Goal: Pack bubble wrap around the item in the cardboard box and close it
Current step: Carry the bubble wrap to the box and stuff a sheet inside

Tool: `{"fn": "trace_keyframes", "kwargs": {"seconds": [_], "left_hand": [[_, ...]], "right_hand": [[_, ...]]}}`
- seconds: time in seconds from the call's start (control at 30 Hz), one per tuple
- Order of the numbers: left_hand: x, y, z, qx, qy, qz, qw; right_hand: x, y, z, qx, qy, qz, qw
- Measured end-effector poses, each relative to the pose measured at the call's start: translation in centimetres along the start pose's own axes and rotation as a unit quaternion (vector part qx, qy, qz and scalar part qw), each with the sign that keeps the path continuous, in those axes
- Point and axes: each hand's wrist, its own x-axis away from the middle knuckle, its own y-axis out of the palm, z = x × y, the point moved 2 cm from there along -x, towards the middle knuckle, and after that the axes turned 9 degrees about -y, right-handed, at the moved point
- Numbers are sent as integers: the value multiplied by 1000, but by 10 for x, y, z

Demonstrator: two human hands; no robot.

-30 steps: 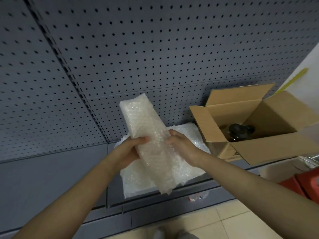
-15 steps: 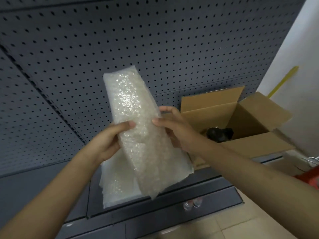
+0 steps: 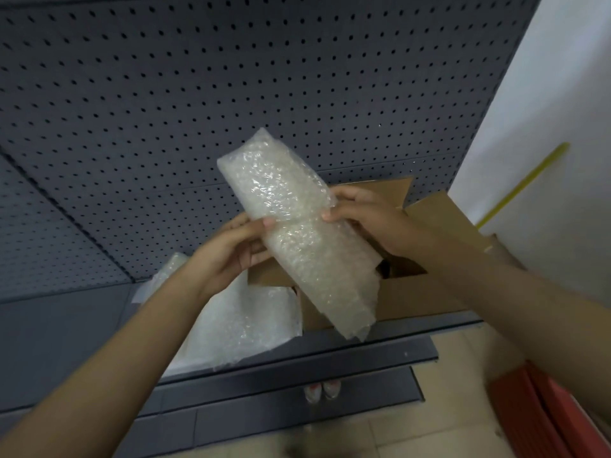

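Soft, light bubble wrap [image 3: 297, 223] yields easily; I see both hands, left hand [image 3: 231, 249] at 9 o'clock, right hand [image 3: 367, 216] at 3, pinching its middle above the cardboard box [image 3: 426, 292].

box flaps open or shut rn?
Open. The box has flaps standing out behind and to the right, and its dark inside shows beside the bubble wrap.

This looks like a shop or a stockroom. A grey perforated shelving panel [image 3: 231, 94] fills the view from 9 to 12 o'clock, above a metal shelf [image 3: 59, 332] and a tiled floor [image 3: 463, 424].
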Motion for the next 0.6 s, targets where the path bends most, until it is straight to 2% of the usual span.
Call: {"fn": "trace_keyframes", "kwargs": {"seconds": [0.07,0.13,0.2,0.27,0.33,0.4,0.6], "left_hand": [[-12,-2,3,5,2,6,1000],[-24,-7,6,-23,7,40,999],[-35,-11,10,-78,12,86,993],[-42,-12,13,-174,27,133,975],[-49,-6,13,-285,48,148,946],[-54,4,12,-389,72,129,909],[-80,41,-3,-648,89,54,754]], "right_hand": [[-6,-21,1,34,5,2,999],[-13,-44,0,114,-2,-17,993],[-17,-63,-3,238,-17,-48,970],[-21,-75,1,313,-21,-72,947],[-23,-80,9,358,-11,-105,928],[-25,-80,20,411,-8,-147,900],[-28,-78,46,495,-5,-231,838]]}}
